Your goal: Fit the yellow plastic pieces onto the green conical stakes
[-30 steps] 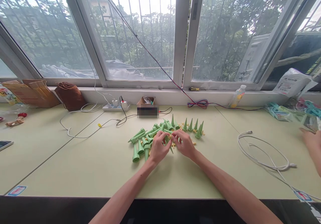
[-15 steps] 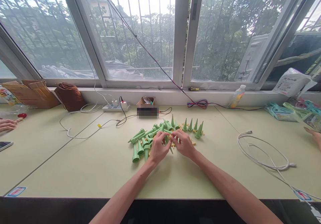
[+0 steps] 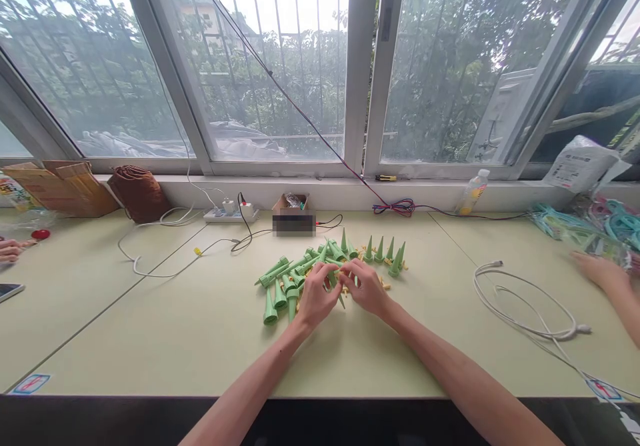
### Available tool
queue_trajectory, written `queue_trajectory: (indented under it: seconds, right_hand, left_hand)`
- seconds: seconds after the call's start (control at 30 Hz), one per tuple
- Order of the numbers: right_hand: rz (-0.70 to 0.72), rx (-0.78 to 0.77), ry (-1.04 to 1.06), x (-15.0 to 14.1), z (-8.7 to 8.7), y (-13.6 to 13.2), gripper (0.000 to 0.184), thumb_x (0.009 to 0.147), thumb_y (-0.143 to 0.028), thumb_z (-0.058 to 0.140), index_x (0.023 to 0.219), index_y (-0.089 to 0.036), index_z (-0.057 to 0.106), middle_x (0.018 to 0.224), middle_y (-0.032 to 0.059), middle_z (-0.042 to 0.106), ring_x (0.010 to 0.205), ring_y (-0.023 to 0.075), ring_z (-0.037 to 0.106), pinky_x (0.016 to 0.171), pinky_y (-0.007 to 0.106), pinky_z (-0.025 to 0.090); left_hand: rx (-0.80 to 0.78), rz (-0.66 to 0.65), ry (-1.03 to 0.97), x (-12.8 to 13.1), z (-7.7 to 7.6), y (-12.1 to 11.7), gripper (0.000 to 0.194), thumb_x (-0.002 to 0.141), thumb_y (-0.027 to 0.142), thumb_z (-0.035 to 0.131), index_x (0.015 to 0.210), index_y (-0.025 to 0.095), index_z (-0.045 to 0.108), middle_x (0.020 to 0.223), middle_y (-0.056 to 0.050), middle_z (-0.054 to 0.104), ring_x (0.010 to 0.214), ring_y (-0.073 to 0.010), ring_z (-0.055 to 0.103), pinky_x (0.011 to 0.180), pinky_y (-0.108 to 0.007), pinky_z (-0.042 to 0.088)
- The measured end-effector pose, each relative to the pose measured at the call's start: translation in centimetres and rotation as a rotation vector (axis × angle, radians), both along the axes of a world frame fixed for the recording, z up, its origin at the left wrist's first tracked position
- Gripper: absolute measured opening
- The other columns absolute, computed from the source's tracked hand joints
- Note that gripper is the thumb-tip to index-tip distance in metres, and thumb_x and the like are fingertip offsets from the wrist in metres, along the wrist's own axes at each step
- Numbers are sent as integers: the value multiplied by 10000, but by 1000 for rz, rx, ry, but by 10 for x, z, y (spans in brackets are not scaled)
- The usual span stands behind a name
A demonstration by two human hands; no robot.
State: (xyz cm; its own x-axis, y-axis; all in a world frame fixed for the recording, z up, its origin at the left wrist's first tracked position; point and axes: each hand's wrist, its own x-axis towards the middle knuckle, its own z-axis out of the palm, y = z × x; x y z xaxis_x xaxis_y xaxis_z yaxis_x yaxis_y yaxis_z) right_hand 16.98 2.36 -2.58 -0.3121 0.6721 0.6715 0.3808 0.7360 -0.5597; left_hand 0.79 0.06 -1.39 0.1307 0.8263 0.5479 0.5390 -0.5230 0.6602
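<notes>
My left hand (image 3: 319, 297) is closed around a green plastic watering spike (image 3: 342, 302), whose pointed end sticks out below the fingers. Facing it, my right hand (image 3: 369, 289) pinches a small yellow valve piece (image 3: 341, 275) against the spike; the fingertips hide most of it. To the left and behind my hands lies a heap of similar green spikes (image 3: 280, 299), some on their sides. Several more spikes (image 3: 379, 251) stand point up at the back right. Small yellow pieces (image 3: 387, 287) are scattered beside my right hand and among the standing spikes.
At the back are a small open box (image 3: 293, 205), a power strip (image 3: 233, 214), a brown bag (image 3: 139, 193) and a bottle (image 3: 473, 193). A white cable (image 3: 525, 323) loops on the right. Other people's hands (image 3: 600, 273) show at both sides.
My hands and the spike stay nearly in place. At the right edge, another person's hand has reached further in over the table beside the plastic packets.
</notes>
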Motion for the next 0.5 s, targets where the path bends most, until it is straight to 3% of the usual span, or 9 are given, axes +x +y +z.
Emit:
queue_trajectory:
  seconds: [0.5]
  right_hand:
    - [-10, 1, -10, 0, -1, 0, 116, 968, -255, 527, 976, -201, 629, 842, 40, 589, 659, 141, 559, 584, 256, 461]
  left_hand:
    - [-13, -15, 4, 0, 1, -1, 181, 849, 179, 585, 1021, 209, 633, 936, -34, 582, 641, -115, 525, 576, -241, 467]
